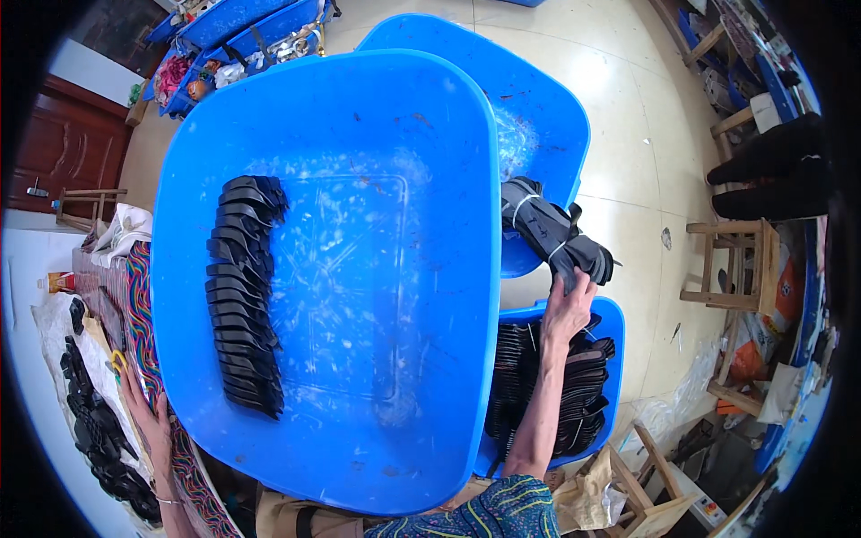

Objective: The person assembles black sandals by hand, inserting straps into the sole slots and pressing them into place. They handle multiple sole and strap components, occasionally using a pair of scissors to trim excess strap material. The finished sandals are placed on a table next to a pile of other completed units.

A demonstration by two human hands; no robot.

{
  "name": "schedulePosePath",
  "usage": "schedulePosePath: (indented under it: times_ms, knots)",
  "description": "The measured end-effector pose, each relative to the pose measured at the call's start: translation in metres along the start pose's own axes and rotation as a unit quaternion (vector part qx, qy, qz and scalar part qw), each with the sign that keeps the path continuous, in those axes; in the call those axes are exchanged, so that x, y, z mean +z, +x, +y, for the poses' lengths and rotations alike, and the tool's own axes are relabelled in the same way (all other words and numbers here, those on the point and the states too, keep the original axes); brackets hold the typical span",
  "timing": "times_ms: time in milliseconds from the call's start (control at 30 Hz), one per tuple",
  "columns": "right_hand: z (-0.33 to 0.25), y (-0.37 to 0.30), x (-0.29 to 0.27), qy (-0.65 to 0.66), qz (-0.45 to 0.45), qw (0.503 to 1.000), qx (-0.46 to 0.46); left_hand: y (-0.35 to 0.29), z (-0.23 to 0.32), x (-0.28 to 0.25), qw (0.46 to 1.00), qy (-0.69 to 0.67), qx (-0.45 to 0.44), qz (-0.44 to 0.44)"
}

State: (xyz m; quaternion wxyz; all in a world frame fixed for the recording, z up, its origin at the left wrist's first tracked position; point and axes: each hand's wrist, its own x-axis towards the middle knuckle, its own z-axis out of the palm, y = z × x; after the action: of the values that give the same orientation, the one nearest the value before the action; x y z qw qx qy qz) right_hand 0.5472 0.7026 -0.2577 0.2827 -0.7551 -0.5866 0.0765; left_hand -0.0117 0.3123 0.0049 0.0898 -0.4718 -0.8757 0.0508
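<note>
On the right, my right hand [569, 309] is closed on the near end of a bundle of dark, flat, strap-like pieces [543, 224], tied round with white string. The bundle is held over the gap between blue tubs. Below my right forearm, a smaller blue bin [613, 377] is packed with similar black pieces [587, 394]. The big blue tub [359, 466] in front of me holds one row of overlapping black pieces [242, 296] along its left side. My left hand [151, 421] lies at the left with fingers stretched out, its fingertips beside a yellow loop-shaped handle [117, 360].
Another blue tub [560, 108] sits behind the big one. Wooden stools [731, 269] stand at the right, and a wooden frame [659, 484] at lower right. More black pieces [90, 412] lie on the left-hand surface. Filled blue bins [260, 40] are at the back left.
</note>
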Motion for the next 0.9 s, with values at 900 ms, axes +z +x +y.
schedulePosePath:
  times_ms: [900]
  knots:
    - [0.057,0.063,0.037,0.311,-0.459,0.815,0.171,0.008,-0.001,-0.023,0.998,-0.045,-0.021,0.039]
